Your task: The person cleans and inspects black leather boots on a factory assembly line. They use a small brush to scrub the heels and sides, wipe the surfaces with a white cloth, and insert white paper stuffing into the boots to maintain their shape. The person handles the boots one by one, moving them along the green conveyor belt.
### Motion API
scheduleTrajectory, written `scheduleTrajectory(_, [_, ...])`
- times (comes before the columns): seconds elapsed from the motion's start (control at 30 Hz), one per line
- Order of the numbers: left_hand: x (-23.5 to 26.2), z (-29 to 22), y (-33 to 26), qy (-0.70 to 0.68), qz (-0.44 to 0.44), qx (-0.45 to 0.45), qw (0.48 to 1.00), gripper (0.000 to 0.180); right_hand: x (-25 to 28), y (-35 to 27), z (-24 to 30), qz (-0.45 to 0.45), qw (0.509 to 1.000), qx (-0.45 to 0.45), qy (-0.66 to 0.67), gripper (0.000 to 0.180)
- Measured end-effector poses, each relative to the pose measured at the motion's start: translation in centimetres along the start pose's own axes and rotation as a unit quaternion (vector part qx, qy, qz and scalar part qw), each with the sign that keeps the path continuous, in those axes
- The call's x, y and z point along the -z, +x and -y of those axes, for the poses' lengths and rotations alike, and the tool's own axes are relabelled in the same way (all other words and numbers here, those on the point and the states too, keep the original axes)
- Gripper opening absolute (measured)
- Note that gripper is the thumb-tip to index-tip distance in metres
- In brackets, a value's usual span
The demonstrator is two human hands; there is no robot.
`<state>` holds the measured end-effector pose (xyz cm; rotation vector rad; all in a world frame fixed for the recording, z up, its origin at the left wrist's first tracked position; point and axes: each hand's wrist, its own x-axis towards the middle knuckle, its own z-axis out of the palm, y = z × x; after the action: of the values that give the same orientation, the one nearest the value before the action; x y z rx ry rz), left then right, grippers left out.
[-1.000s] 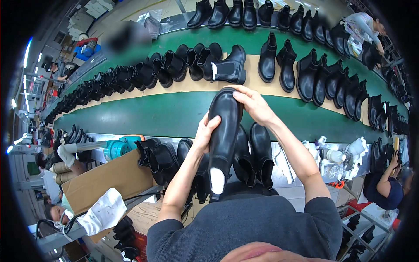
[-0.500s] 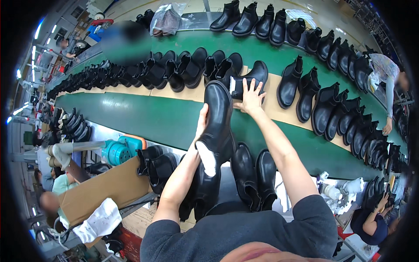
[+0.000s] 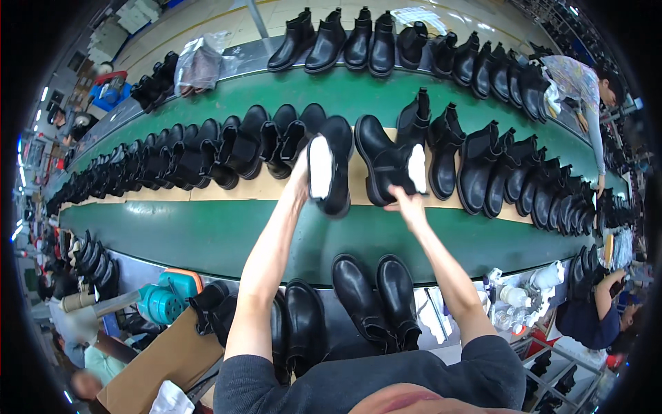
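Boot-placing is the step in hand: the left hand (image 3: 301, 181) has its grip closed on a black boot (image 3: 331, 165), holding it sole-up over the tan strip of the green conveyor belt (image 3: 207, 238), between a row of black boots (image 3: 227, 148) and a boot lying on its side (image 3: 389, 162). The right hand (image 3: 408, 207) is open and empty, fingers spread just below that lying boot. Judging from this, the next move calls for lowering the held boot into the gap without knocking its neighbours, then letting go. Another pair of boots (image 3: 376, 300) stands near the belt's close edge.
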<state>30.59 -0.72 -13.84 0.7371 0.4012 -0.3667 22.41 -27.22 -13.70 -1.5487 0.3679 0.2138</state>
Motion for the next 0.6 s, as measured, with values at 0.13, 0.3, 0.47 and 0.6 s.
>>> scheduleTrajectory(0.13, [-5.7, -0.6, 0.5, 0.205, -0.059, -0.08, 0.974, 0.097, 1.8, -3.0, -3.4, -0.043, 0.968, 0.156, -0.193, 0.04])
scheduleTrajectory(0.3, [-5.3, 2.2, -0.8, 0.352, 0.024, -0.061, 0.934, 0.089, 2.6, -4.0, -3.1, -0.123, 0.938, 0.29, -0.144, 0.052])
scheduleTrajectory(0.47, [-4.2, 6.7, -2.0, 0.642, 0.023, -0.281, 0.713, 0.089, 2.6, -4.1, -5.5, -0.062, 0.966, 0.25, -0.031, 0.071])
scheduleTrajectory(0.6, [-3.9, 8.4, -0.7, 0.752, -0.103, -0.267, 0.594, 0.082, 2.8, -3.5, -7.9, -0.029, 0.966, 0.252, 0.039, 0.087])
